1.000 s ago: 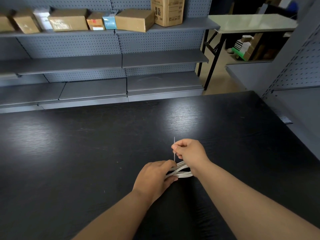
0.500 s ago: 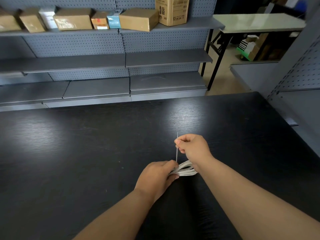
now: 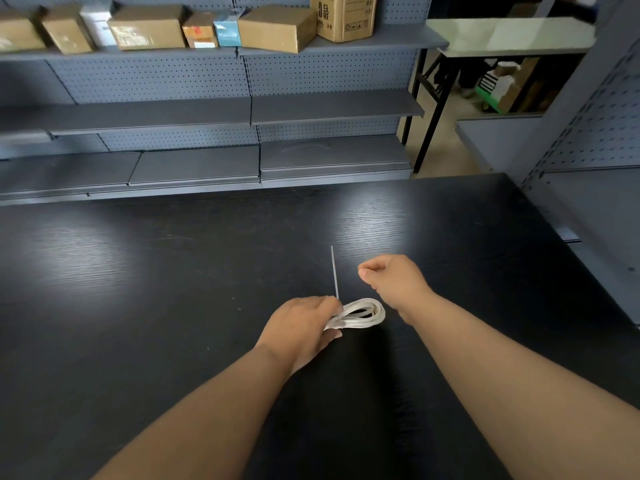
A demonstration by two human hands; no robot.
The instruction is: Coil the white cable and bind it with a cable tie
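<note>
You're clamping left hand (image 3: 298, 326) grip on white cable (image 3: 373, 310), seeming light, springy; right hand (image 3: 394, 279) grip sitting curled, empty. Cable tie (image 3: 334, 271) tail likely slick: pinch low.

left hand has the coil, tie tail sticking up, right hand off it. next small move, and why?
Probably bring the right hand over to pinch the tail of the cable tie and pull it snug. The tail stands free above the left hand, which grips the coiled white cable; the right hand is curled, holds nothing, clear of the tail. How tight the tie is cannot be seen.
</note>
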